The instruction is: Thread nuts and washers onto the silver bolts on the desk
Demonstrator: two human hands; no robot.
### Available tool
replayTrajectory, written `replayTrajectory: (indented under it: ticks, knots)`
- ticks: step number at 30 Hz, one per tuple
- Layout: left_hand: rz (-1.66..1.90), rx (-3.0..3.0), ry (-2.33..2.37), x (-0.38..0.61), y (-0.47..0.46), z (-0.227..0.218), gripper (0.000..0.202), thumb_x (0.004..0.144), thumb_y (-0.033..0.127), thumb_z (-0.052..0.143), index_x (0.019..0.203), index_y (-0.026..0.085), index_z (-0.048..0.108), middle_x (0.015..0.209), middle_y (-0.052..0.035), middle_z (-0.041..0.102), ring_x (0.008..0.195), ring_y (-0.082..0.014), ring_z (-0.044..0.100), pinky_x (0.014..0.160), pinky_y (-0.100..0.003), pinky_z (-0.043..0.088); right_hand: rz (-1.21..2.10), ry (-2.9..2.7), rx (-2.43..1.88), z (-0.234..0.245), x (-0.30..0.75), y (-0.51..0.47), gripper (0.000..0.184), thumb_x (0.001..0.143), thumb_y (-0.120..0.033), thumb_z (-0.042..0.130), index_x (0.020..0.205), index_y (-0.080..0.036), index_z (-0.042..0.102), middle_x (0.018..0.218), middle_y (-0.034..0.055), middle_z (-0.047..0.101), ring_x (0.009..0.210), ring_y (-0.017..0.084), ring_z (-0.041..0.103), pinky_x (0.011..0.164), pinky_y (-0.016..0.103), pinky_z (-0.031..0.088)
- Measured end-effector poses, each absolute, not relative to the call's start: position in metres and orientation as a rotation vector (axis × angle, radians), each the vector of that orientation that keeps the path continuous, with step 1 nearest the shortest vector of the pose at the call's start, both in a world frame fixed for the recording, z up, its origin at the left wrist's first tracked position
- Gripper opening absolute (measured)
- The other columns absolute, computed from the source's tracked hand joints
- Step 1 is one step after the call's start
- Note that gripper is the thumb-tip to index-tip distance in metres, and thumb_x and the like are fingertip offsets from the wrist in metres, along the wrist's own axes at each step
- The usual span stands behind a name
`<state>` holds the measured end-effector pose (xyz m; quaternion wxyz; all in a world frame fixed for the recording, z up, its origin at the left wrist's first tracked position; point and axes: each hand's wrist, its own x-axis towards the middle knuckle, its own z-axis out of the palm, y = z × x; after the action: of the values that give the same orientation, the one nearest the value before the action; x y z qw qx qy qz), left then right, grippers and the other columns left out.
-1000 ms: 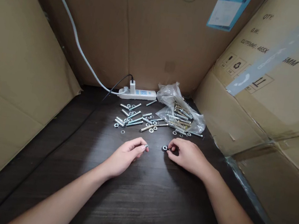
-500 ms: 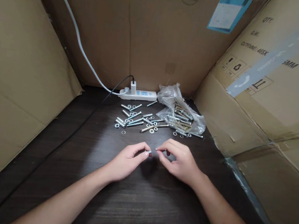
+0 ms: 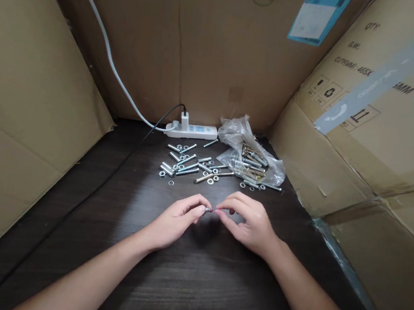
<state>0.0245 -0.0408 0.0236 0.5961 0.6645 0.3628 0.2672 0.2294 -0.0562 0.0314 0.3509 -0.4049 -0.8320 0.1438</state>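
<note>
Looking down from my head camera, my left hand (image 3: 178, 219) pinched a small silver metal bolt (image 3: 207, 209) between thumb and forefinger, just above the dark wood-grain table (image 3: 188, 286). My right hand (image 3: 249, 222) met it tip to tip, its thumb and forefinger closed on something at the bolt's end; that piece was too small and too covered by my fingers to make out. Both hands sat on the near side of the loose scatter of silver bolts, nuts and washers (image 3: 190, 165), a little apart from it.

To the right of that scatter lay a crumpled clear plastic bag (image 3: 248, 153), open and slumped, holding more bolts, some silver and some yellowish; how many I could not tell through the creased film. A few washers lay just outside its mouth.

Behind the scatter, against the brown cardboard wall (image 3: 219, 64), sat a white power strip (image 3: 191, 130) with a white plug and black lead in it. Its thick white cable (image 3: 103, 40) ran up and left out of the frame. My forearms were cut off by the lower edge.
</note>
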Motion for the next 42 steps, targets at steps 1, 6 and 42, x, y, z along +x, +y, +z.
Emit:
replayTrajectory:
  ticks: [1,6,42]
  knots:
    - [0.624,1.545,0.854,0.024,-0.041,0.023,0.025,0.090,0.036,0.040,0.097,0.019,0.056,0.071,0.0025,0.044,0.067,-0.0119,0.040,0.062,-0.022,0.033,0.365,-2.154,-1.094,0.032,0.233,-0.055,0.010,0.088,-0.022,0.052,0.089,-0.020,0.062,0.083,0.0036,0.062,0.074,0.015,0.057,0.068,0.027,0.045]
    - [0.611,1.530,0.911,0.024,-0.040,0.021,0.024,0.090,0.038,0.042,0.091,0.018,0.055,0.065,0.0038,0.041,0.062,-0.0110,0.036,0.058,-0.021,0.029,0.291,-2.235,-1.429,0.029,0.250,-0.047,0.012,0.083,-0.022,0.056,0.093,-0.021,0.061,0.088,0.0039,0.062,0.080,0.017,0.057,0.071,0.028,0.045]
    - [0.755,1.607,0.850,0.029,-0.045,0.017,0.013,0.090,0.030,0.045,0.096,0.019,0.045,0.093,-0.0021,0.055,0.087,-0.0137,0.052,0.077,-0.024,0.042,0.592,-2.046,-1.016,0.019,0.219,-0.058,0.023,0.086,-0.019,0.054,0.109,-0.021,0.060,0.094,0.0049,0.062,0.067,0.013,0.053,0.064,0.026,0.047]
